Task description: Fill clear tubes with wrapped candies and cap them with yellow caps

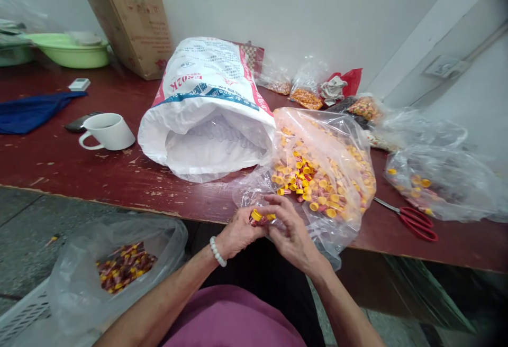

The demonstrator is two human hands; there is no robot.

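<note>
My left hand (245, 229), with a white bead bracelet at the wrist, is closed around a few small red-wrapped pieces with yellow caps (257, 216). Close against it, my right hand (290, 230) has its fingers curled, with the fingertips at a yellow cap (271, 216). Both hands are at the table's front edge, above my lap. Just beyond them, a large clear plastic bag (349, 125) lies open, full of loose yellow-capped pieces (304, 180). To its left a printed white sack (206, 72) lies with its mouth towards me, thin clear plastic inside.
Left on the dark red table (39, 162) are a white mug (109, 133), blue cloth (35, 111) and cardboard box (138, 29). Red-handled scissors (416, 222) lie right, near another clear bag (448, 177). Lower left, a plastic-lined white basket (26, 312) holds several filled packets (125, 267).
</note>
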